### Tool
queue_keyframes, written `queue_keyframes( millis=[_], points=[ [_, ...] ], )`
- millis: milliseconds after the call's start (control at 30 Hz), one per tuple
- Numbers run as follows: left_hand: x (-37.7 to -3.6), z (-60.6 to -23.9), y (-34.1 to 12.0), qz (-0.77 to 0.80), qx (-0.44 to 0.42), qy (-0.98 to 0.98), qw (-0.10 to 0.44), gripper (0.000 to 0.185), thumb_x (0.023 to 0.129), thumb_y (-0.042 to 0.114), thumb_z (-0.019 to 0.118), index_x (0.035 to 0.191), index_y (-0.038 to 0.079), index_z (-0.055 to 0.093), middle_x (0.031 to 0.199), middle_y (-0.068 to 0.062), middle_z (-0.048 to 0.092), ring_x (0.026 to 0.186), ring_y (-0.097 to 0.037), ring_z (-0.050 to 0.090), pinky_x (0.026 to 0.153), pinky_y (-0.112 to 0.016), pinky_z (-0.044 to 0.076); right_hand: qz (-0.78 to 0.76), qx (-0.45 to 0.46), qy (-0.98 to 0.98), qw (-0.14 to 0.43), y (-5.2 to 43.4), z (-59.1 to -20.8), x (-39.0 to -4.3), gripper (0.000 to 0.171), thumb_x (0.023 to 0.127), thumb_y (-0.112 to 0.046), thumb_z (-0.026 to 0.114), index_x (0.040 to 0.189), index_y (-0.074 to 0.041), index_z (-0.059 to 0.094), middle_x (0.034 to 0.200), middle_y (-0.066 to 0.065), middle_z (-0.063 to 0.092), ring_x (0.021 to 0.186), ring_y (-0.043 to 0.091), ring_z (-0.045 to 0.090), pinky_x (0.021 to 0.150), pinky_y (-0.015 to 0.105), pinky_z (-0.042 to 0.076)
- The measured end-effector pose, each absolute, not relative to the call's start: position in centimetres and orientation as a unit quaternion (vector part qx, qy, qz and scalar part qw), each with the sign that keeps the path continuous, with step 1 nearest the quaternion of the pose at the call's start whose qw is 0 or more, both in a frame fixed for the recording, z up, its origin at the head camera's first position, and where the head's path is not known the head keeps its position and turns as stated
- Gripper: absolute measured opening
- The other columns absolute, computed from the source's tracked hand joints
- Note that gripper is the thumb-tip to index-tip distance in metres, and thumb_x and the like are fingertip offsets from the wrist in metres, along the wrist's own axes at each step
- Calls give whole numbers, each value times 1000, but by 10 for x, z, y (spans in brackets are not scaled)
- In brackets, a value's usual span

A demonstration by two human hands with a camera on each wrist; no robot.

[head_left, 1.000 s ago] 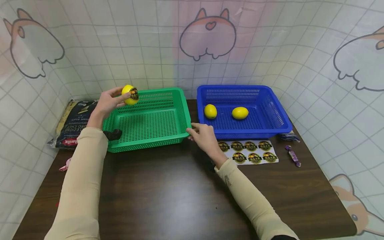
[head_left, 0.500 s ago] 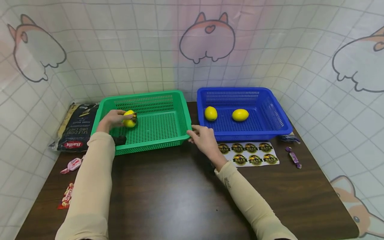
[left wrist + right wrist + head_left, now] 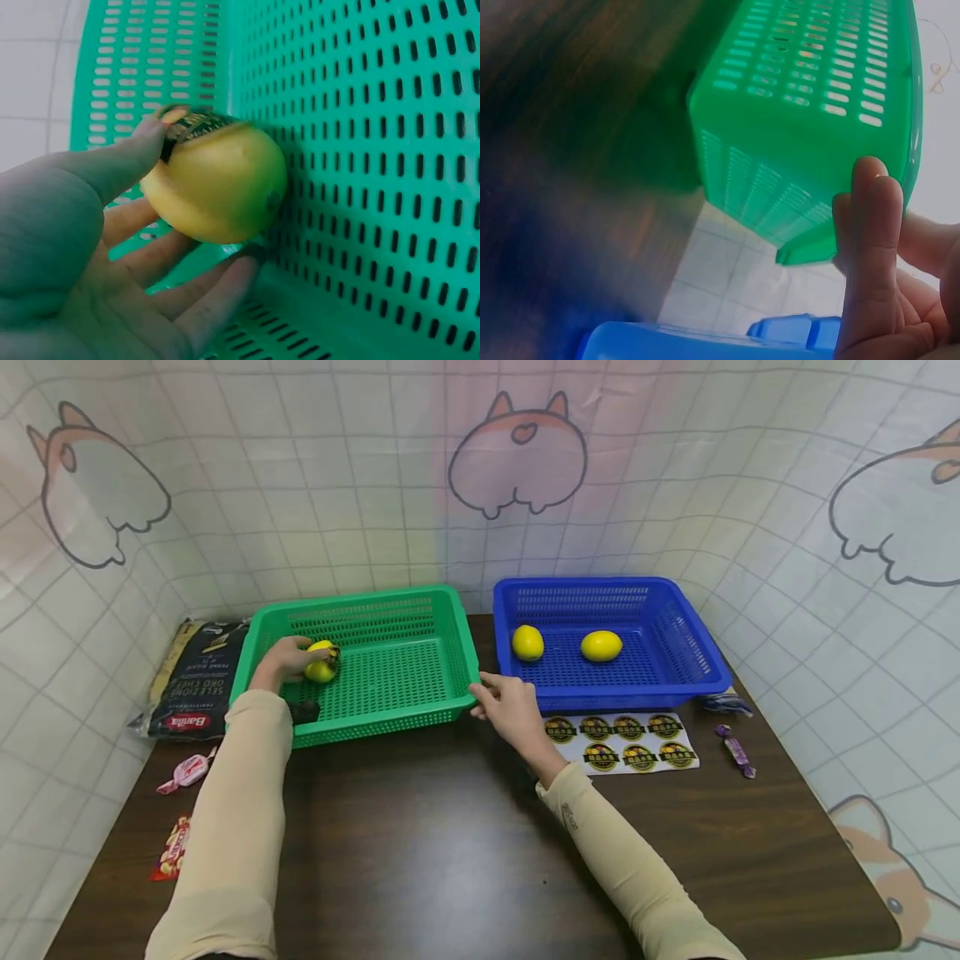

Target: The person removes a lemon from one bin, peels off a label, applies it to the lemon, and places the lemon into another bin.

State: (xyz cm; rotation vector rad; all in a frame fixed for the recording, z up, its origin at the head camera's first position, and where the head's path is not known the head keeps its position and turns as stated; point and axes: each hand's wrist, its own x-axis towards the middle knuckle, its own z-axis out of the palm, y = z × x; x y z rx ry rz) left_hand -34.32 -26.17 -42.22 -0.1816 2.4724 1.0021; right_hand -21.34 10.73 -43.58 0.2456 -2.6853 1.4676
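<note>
While the left hand (image 3: 281, 660) grips a stickered lemon (image 3: 322, 662) inside the green basket (image 3: 405, 714), fingers curled round it. Right hand (image 3: 513, 710) relaxed, empty, fingertips at that basket's corner.

perforated plastic green basket (image 3: 390, 668), wood-grain table (image 3: 450, 852)

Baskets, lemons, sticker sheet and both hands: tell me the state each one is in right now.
Green basket: upright, holds one lemon.
Stickered lemon: gripped inside green basket.
Blue basket: holds two bare lemons.
Sticker sheet: flat on table.
Left hand: gripping lemon.
Right hand: at green basket's corner.
</note>
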Motion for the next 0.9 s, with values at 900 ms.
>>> queue_keyframes(
  millis=[900],
  points=[
    [-249, -347, -164, 247, 148, 957, -27, 60, 102, 49, 48, 147, 8, 47, 146, -17, 55, 127, -37, 58, 104, -59, 47, 514, 73, -854, 39, 117, -435, -203, 43, 102, -31, 57, 136, -5, 60, 94, 18, 77, 73, 25, 76, 64, 29, 62]
  ],
)
